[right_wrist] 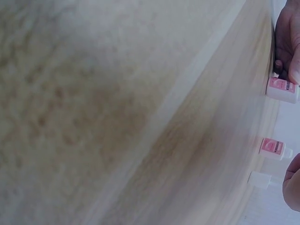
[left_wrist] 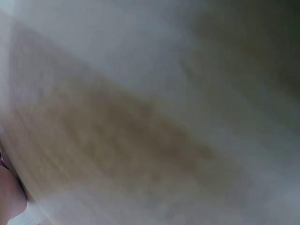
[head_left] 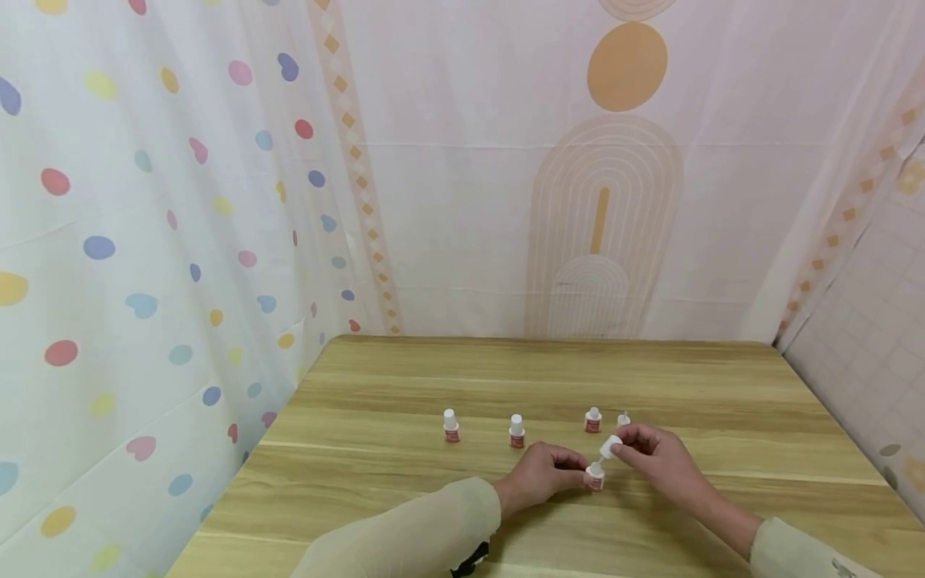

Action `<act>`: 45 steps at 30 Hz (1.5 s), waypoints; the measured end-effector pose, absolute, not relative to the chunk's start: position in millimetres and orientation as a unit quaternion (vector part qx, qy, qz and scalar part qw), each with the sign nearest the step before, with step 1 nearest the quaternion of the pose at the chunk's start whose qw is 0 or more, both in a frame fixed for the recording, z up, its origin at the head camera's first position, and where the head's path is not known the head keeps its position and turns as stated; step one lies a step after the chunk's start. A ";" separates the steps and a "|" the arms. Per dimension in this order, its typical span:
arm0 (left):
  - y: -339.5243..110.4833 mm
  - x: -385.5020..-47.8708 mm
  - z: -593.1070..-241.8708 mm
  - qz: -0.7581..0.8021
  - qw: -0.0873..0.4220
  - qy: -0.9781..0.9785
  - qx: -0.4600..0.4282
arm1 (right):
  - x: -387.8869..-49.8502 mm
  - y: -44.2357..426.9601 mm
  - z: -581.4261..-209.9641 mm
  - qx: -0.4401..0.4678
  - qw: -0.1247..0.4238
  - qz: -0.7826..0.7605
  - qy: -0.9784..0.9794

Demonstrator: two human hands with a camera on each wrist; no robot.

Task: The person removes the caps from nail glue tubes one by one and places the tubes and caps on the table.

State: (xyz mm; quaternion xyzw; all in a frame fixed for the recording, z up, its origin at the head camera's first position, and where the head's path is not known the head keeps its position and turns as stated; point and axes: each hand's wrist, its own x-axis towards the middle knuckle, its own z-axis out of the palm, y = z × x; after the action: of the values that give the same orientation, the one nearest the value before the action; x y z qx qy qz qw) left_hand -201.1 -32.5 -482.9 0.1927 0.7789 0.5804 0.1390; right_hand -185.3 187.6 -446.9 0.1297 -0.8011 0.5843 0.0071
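Note:
In the head view my left hand (head_left: 542, 478) grips a small white bottle (head_left: 596, 482) with a red label, upright on the table. My right hand (head_left: 661, 461) pinches a white cap (head_left: 610, 446) just above and right of that bottle's mouth; a thin stem joins the two. Behind stands an uncapped bottle (head_left: 592, 421) of the same kind, and beside it a loose white cap (head_left: 624, 420), stem upward. The right wrist view shows the gripped bottle (right_wrist: 282, 90) sideways, with part of my right hand (right_wrist: 292, 185). A blurred surface fills most of the left wrist view.
Two capped bottles, one at the left (head_left: 451, 426) and one nearer the middle (head_left: 516, 432), stand on the wooden table (head_left: 405, 369). A patterned curtain (head_left: 448, 201) hangs behind the table, and a dotted one (head_left: 181, 241) at its left.

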 end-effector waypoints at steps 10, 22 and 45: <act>-33.4 -201.8 -484.1 0.580 0.137 0.779 0.193 | -184.3 189.8 -449.1 0.128 0.026 0.581 -0.803; -33.5 -202.1 -483.8 0.583 0.139 0.775 0.199 | -184.0 191.7 -452.9 0.135 0.030 0.586 -0.799; -33.4 -202.8 -484.3 0.582 0.139 0.775 0.204 | -179.6 195.2 -450.8 0.140 0.042 0.585 -0.798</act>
State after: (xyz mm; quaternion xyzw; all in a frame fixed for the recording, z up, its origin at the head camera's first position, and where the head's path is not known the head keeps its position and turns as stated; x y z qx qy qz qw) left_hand -202.8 -33.4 -484.3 0.2041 0.7746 0.5823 0.1388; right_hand -179.6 195.2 -450.8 0.1401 -0.7980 0.5847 0.0416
